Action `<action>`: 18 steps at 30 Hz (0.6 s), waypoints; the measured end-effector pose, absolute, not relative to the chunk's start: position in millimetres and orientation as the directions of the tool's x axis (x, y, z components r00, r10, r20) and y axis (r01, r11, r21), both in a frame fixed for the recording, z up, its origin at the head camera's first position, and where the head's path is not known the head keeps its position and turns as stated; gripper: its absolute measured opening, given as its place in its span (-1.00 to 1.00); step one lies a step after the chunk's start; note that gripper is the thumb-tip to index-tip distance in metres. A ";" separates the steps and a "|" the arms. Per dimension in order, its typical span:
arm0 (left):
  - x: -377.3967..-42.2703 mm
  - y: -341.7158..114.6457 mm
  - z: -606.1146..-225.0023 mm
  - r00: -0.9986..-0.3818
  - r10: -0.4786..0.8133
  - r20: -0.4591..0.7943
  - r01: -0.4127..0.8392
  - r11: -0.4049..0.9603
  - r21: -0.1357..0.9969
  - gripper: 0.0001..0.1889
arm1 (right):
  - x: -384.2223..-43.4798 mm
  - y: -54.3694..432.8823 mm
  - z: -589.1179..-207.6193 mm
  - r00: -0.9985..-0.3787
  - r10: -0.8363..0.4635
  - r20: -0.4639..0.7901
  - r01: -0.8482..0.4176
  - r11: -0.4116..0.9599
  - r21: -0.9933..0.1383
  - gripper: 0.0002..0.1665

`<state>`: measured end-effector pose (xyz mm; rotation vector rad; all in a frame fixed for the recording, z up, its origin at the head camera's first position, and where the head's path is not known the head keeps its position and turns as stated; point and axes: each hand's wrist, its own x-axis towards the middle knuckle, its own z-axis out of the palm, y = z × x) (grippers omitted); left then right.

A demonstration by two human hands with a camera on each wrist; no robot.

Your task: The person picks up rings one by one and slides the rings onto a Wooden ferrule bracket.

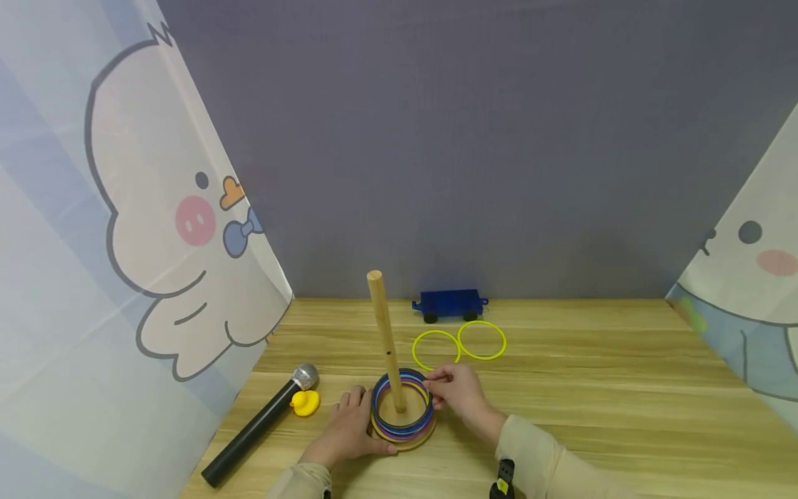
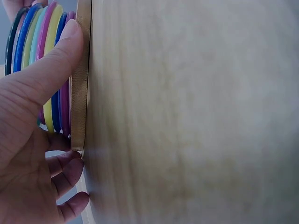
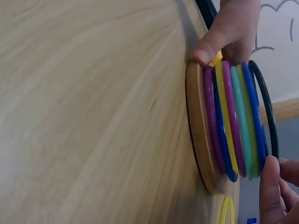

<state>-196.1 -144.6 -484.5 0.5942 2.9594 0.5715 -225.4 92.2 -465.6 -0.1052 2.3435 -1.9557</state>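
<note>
A wooden peg (image 1: 383, 322) rises from a round wooden base (image 3: 198, 126) on the table. Around the peg lies a stack of coloured rings (image 3: 235, 116) in purple, blue, yellow and turquoise. My left hand (image 1: 351, 426) holds the base from the left, its thumb at the near edge beside the lower rings and its fingers round the far side. On the right of the stack, my right hand (image 1: 461, 395) pinches the topmost black ring (image 3: 267, 93) between thumb and fingers. That ring tilts slightly away from the blue one below it.
Two yellow rings (image 1: 483, 358) lie flat behind the right hand, side by side. Behind them a blue toy wagon (image 1: 451, 303) stands by the grey backdrop (image 1: 461, 152). To the left are a black microphone (image 1: 255, 433) and a yellow toy duck (image 1: 306, 403).
</note>
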 end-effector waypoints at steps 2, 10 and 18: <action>-196.2 -144.9 -484.7 -0.923 0.386 0.001 0.358 0.854 0.377 0.21 | -227.6 95.4 -468.0 -0.996 -0.088 -0.016 -0.001 0.192 -0.981 -0.86; -193.9 -145.5 -483.1 -0.923 0.385 0.000 0.353 0.845 0.401 0.18 | -248.0 133.2 -474.5 -0.998 0.046 -0.036 0.047 0.272 -0.961 -0.84; -195.8 -146.0 -484.3 -0.925 0.379 -0.014 0.339 0.843 0.418 0.24 | -264.9 176.4 -478.3 -0.994 0.081 -0.073 0.100 0.413 -0.905 -0.62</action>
